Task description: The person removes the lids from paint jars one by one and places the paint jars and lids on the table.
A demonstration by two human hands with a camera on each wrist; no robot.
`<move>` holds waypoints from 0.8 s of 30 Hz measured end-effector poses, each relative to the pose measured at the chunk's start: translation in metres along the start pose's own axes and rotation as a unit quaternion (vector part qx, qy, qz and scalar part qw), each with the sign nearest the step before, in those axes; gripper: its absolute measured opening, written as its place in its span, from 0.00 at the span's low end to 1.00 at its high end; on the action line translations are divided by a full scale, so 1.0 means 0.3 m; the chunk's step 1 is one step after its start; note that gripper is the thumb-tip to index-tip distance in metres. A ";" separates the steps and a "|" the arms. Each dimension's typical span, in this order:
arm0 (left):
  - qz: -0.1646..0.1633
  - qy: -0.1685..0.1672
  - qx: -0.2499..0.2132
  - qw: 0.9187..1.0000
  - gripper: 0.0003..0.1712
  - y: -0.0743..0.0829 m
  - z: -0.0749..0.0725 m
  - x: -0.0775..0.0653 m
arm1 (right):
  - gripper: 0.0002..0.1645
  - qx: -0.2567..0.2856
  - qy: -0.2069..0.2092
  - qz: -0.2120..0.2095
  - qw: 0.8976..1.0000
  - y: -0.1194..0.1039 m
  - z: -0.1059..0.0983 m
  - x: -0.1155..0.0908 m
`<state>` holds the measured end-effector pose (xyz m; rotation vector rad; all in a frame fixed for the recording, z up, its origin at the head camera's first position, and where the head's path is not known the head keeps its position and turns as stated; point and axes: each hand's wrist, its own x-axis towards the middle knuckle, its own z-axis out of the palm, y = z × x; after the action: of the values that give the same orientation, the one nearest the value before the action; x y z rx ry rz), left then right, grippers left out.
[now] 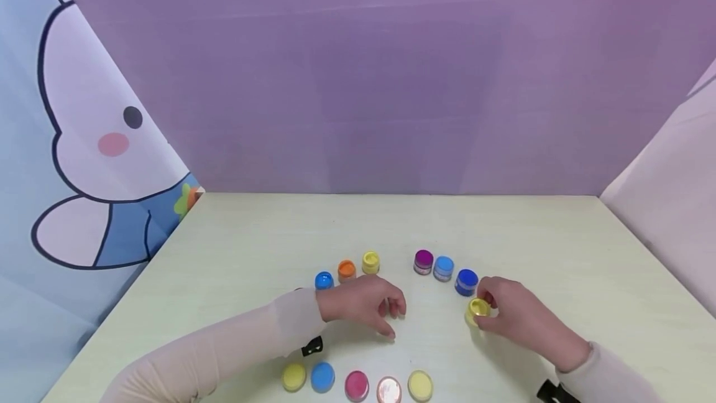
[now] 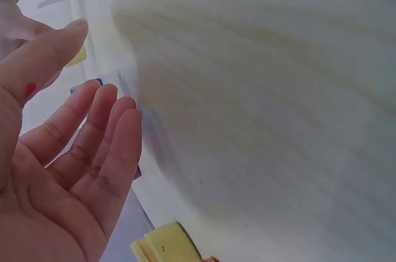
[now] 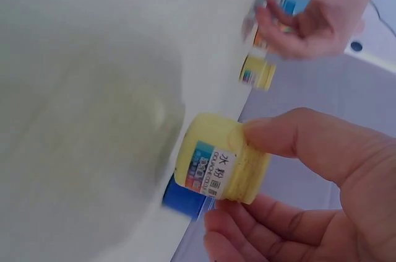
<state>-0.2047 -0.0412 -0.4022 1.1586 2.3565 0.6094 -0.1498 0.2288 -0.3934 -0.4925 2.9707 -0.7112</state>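
Note:
My right hand (image 1: 517, 316) pinches a small yellow paint jar (image 3: 213, 157) between thumb and fingers, at the near end of the right-hand row. In the right wrist view its printed label and bare neck show, with no lid on it. A dark blue jar (image 1: 466, 282) stands just beyond it. My left hand (image 1: 366, 300) is held over the middle of the table, palm turned inward and fingers loosely bent, with nothing in it. Past it are an orange jar (image 1: 347, 269), a blue jar (image 1: 324, 280) partly covered by the wrist, and a yellow jar (image 1: 371, 262).
A purple jar (image 1: 423, 262) and a light blue jar (image 1: 444, 268) continue the right-hand row. Along the near side of the table (image 1: 268, 222) lie several round lid-like discs, among them a blue one (image 1: 322, 377) and a pink one (image 1: 357, 385). A purple backdrop (image 1: 391, 79) rises behind.

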 end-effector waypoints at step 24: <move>-0.005 0.010 -0.012 1.000 0.16 -0.004 -0.006 -0.023 | 0.21 -0.036 0.011 -0.025 0.999 0.154 -0.043 0.043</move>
<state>-0.2027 -0.0478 -0.4001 1.1334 2.3638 0.6479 -0.1771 0.2695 -0.4021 -0.5683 3.0232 -0.6177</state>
